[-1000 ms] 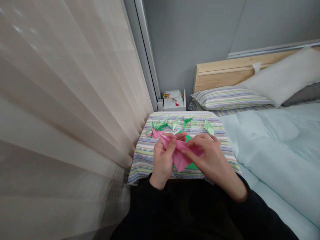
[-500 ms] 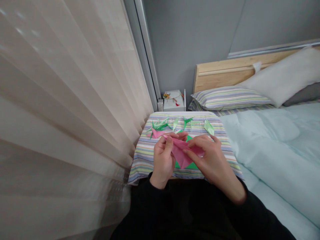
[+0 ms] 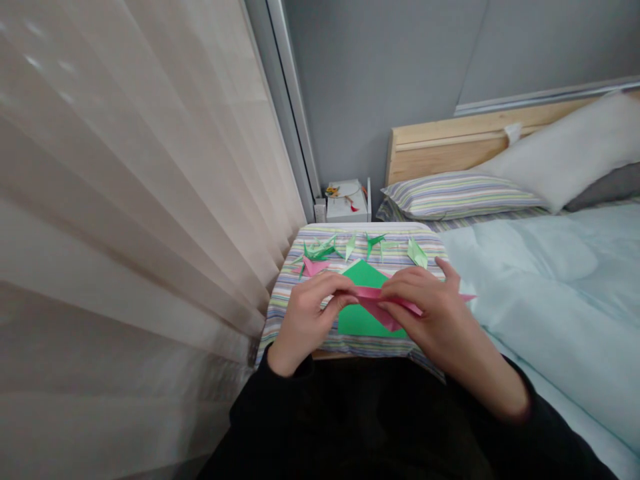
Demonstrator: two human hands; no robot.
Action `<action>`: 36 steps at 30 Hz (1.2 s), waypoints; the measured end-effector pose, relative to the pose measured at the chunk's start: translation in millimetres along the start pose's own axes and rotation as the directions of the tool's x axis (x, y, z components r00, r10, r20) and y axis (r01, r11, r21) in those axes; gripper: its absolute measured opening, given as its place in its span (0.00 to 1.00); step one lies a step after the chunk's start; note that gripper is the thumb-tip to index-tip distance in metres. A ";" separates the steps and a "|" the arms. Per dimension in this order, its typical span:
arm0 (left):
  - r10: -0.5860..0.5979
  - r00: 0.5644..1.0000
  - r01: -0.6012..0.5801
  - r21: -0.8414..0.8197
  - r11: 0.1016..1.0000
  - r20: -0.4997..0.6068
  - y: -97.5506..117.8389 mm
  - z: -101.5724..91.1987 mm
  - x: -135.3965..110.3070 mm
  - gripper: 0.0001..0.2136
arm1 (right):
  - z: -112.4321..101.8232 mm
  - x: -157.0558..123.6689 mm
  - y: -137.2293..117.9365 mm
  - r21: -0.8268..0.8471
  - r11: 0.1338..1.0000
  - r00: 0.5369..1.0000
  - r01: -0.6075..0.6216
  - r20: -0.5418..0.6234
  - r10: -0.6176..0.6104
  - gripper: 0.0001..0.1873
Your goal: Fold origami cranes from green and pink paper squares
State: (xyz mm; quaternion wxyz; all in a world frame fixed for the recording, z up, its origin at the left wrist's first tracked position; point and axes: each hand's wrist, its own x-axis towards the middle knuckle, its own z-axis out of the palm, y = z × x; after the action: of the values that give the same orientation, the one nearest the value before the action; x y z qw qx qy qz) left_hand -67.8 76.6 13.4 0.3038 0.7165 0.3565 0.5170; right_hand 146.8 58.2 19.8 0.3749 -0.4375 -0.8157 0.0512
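A folded sheet of pink origami paper (image 3: 381, 309) is stretched between both hands above the table. My left hand (image 3: 315, 313) pinches its left end between thumb and fingers. Closed around the paper's middle is my right hand (image 3: 433, 310), with one finger raised and a pink tip poking out past it on the right. Under the held paper lies a green square sheet (image 3: 361, 327). Behind it sit folded green paper cranes (image 3: 320, 249), a pink folded piece (image 3: 315, 267) and a light green folded piece (image 3: 417, 253).
A striped cloth (image 3: 295, 313) covers the small table. The curtain (image 3: 175, 233) hangs close on the left. On the right is the bed with a pale blue quilt (image 3: 550, 287). A white stand (image 3: 345, 210) with small items stands behind the table.
My left hand has moved left and turned, now pinching the paper's end. The pink paper has swung to a flatter, edge-on position, and more of the green sheet shows.
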 end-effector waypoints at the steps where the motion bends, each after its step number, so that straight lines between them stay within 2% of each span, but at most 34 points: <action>1: 0.015 0.999 -0.017 0.045 0.999 0.043 1.4 -3.6 2.0 0.02 | -1.6 0.1 0.3 -0.025 1.000 1.000 0.016 -0.006 -0.016 0.13; 6: 0.045 0.995 -0.055 0.112 0.992 0.087 3.0 -4.1 8.6 0.02 | -2.9 2.0 -3.6 -0.177 0.982 0.998 0.060 0.010 -0.059 0.11; 10: 0.090 0.989 -0.105 0.126 0.986 0.117 5.9 2.8 6.7 0.03 | -3.1 4.8 -11.7 -0.152 0.984 0.993 0.097 0.078 -0.086 0.11; 17: 0.083 0.993 -0.081 0.024 0.996 -0.084 11.3 3.7 -0.4 0.03 | -10.2 2.5 -16.0 -0.050 0.996 0.995 0.070 0.081 -0.065 0.11; 22: 0.030 0.975 -0.071 -0.181 0.981 -0.220 9.8 4.0 -2.5 0.02 | -15.4 3.4 -18.5 0.039 0.999 0.996 0.035 0.084 -0.038 0.10; 25: -0.004 0.989 -0.041 -0.305 0.951 -0.145 11.0 6.4 -2.7 0.09 | -18.3 5.4 -22.5 0.067 0.997 0.997 0.028 0.076 -0.033 0.10; 28: -0.048 0.997 0.027 -0.289 0.957 -0.068 15.9 10.6 -1.8 0.06 | -20.3 6.7 -26.5 0.073 0.997 0.995 0.023 0.092 -0.030 0.08; 36: -0.096 0.992 0.056 -0.389 0.919 -0.085 23.6 20.2 -4.4 0.02 | -19.3 9.3 -28.4 0.106 0.994 0.999 0.035 -0.003 -0.035 0.05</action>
State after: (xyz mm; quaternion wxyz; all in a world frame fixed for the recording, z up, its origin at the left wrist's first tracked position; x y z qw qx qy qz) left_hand -44.8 58.4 24.3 0.4401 0.6009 0.2901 0.6008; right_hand 137.1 43.1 50.5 0.3988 -0.4026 -0.8192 0.0876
